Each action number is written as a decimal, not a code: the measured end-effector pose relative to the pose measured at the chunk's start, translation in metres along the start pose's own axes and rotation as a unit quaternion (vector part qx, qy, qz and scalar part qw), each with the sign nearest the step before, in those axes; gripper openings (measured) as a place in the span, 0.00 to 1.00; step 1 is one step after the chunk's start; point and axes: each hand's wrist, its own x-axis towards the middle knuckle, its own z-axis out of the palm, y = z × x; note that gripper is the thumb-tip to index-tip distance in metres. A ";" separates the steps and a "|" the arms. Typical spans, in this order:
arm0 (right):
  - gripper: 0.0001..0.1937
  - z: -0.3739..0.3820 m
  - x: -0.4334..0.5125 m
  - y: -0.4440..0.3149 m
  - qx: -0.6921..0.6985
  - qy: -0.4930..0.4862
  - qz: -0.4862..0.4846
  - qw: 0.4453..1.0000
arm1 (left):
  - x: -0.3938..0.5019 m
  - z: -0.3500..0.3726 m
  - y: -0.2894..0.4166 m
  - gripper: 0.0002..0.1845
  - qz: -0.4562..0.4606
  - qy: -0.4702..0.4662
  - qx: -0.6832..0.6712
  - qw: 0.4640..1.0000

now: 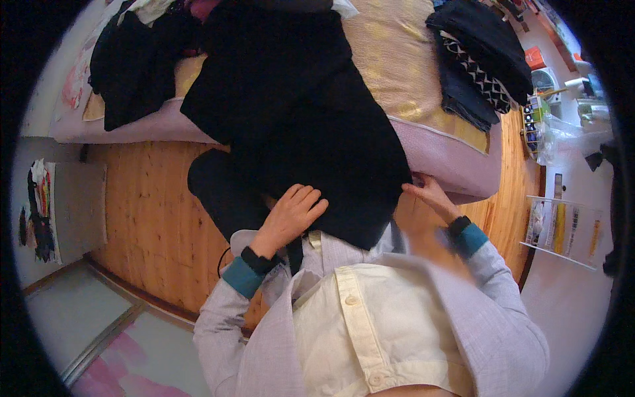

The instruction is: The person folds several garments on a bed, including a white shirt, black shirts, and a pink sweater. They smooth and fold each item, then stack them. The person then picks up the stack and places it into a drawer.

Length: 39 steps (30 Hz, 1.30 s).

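Observation:
A large black cloth garment [307, 114] lies spread from the bed down over my lap, its lower corner reaching the front of my light jacket. My left hand [292, 216] is on its lower left edge, fingers curled over the cloth and the thumb side partly hidden. At the right edge, my right hand [432, 194] has its fingertips at the garment's border, pinching the fabric beside the bed's side. Dark folds hide most of the garment's shape. Each wrist wears a black band.
The bed [446, 154] has a pink side and a yellow cover [392, 59]. A stack of folded dark clothes [476, 69] sits on its right; a rumpled black garment [139, 69] hangs over its left edge. A wire rack [560, 228] stands right, a grey cabinet [79, 208] left, on wooden floor [154, 198].

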 end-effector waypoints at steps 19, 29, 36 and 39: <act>0.16 -0.100 -0.033 -0.152 0.387 0.118 -0.205 0.891 | 0.005 -0.099 0.045 0.11 -0.065 0.111 -0.067 0.989; 0.06 -0.131 -0.054 -0.120 0.303 -0.001 -0.160 0.940 | -0.010 -0.097 0.063 0.12 -0.068 -0.035 -0.279 0.957; 0.15 -0.147 0.044 -0.194 0.368 0.040 -0.228 0.900 | -0.019 -0.118 0.002 0.16 -0.197 0.283 -0.254 0.904; 0.23 -0.130 0.114 -0.248 0.074 0.066 -0.543 0.834 | -0.020 -0.113 -0.055 0.06 -0.350 0.345 0.005 0.871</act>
